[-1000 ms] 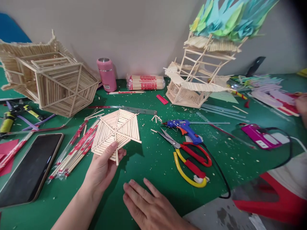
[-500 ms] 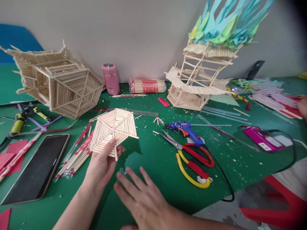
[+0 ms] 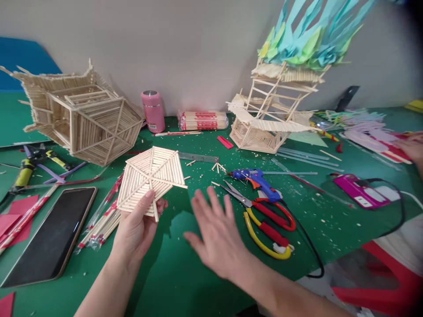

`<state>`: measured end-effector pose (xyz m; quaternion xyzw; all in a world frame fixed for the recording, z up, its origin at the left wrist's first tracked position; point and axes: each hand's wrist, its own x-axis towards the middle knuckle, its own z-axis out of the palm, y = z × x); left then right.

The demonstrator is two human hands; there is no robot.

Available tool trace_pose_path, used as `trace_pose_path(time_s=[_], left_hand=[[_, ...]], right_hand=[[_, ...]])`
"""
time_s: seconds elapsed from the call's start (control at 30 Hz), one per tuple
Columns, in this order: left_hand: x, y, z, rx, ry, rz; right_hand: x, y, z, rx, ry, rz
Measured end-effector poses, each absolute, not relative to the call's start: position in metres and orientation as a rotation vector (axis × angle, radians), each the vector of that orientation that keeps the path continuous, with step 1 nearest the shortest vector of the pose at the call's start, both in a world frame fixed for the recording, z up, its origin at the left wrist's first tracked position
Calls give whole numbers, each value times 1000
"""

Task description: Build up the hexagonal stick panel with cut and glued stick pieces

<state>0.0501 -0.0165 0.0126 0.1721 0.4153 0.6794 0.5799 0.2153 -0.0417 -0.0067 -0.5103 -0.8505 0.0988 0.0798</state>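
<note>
Head view: scissors (image 3: 268, 212) and phone (image 3: 51, 235) flank the hands (image 3: 218, 240).

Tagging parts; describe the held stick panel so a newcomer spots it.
Above the green table, look left of centre, nearer than the pink bottle. The left hand holds a flat, pale stick panel, ribbed like a spider's web. Unlike the bulky stick structure behind it, it's one thin sheet, two spoke ends jutting out at lower right.
</note>
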Motion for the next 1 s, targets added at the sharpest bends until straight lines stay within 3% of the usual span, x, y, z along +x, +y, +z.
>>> trace_pose_path(time_s=[0.1,0.17,0.4,0.6,0.67,0.83,0.9,1.0], left_hand=[[45,-16,14,408,965,1611],[41,-15,13,398,971,1621],[40,-15,13,375,989,1633],[45,-18,18,403,979,1621],[46,-18,17,410,981,1606],[52,-20,5,422,1002,1538],[57,-22,1,432,1010,1502],[63,-26,-2,448,1003,1433]], right_hand=[[180,-55,-8,-906,-2807,513],[156,-52,-12,-775,-2846,528],[172,-4,-20,-1382,-2695,441],[227,-35,-14,-1706,-2540,370],[224,-52,-10,-1672,-2513,374],[205,-77,-15,-922,-2788,770],[215,-79,-20,-955,-2782,723],[246,-76,-26,-1362,-2636,408]])
